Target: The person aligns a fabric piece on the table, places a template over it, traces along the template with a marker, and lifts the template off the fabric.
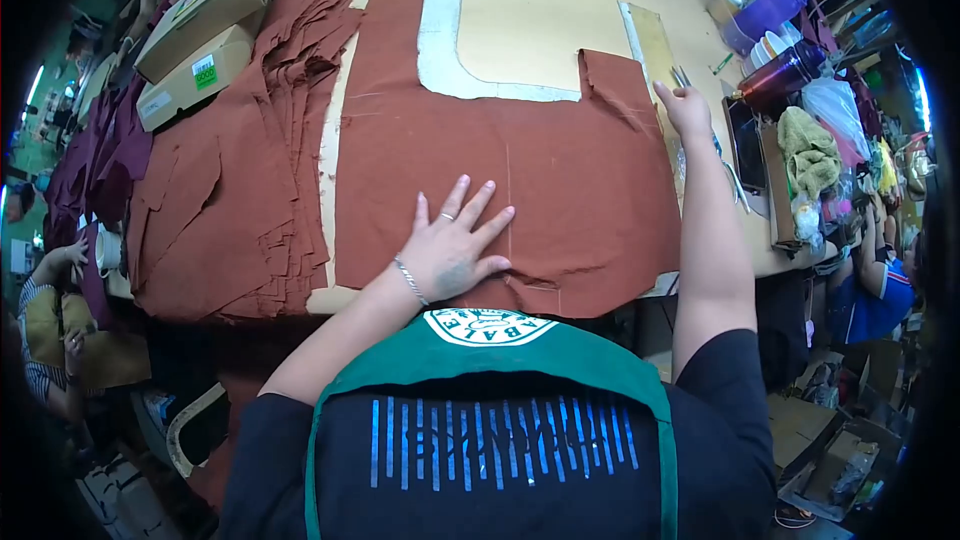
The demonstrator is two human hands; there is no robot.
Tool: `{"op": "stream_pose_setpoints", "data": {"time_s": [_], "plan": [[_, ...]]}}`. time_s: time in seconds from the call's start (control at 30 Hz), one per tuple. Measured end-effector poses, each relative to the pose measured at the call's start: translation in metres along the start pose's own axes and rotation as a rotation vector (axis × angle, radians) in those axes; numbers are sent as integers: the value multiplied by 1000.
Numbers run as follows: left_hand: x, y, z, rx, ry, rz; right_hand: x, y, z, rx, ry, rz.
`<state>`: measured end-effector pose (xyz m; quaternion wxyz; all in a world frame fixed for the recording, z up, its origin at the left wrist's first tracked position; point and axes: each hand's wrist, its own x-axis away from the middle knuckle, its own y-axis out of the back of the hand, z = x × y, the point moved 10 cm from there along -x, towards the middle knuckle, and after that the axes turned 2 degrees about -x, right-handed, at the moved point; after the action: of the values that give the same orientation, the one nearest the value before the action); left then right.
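Rust-brown cloth (430,150) along the near edge of the table (520,30), flat under the left hand (450,245) with fingers spread wide, and beside its right side, the right hand (687,112), one finger out, any pinch unclear.

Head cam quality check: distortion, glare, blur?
Head view: strong fisheye bend, black vignetting at both sides; light tubes blown out near the left and right edges; reddish-brown cloth fairly evenly lit; left hand reasonably sharp, outer background softer.
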<state>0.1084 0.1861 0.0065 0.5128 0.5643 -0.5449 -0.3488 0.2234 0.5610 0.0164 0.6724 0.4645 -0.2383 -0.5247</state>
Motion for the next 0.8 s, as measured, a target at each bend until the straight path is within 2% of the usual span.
{"op": "stream_pose_setpoints", "data": {"time_s": [0.2,0.33,0.37,0.47,0.53,0.6,0.67,0.8], "plan": [[-2,-9,2,10,-18,23,-4,-37,37,104,-86,259],[-3,-9,4,52,-28,40,-9,-60,44,-90,-86,298],[-4,-10,5,55,-29,47,-10,-64,39,-233,-160,329],[-9,-8,8,51,-30,49,-9,-75,43,-1089,-432,588],[-13,-5,11,50,-33,40,-37,-37,64,-1253,-104,614],[-18,-3,15,51,-38,20,-45,10,70,-1529,-77,388],[-20,-2,17,41,-42,5,-74,33,63,-1498,42,332],[-20,0,16,24,-47,-7,-97,55,61,-1293,54,223]]}}
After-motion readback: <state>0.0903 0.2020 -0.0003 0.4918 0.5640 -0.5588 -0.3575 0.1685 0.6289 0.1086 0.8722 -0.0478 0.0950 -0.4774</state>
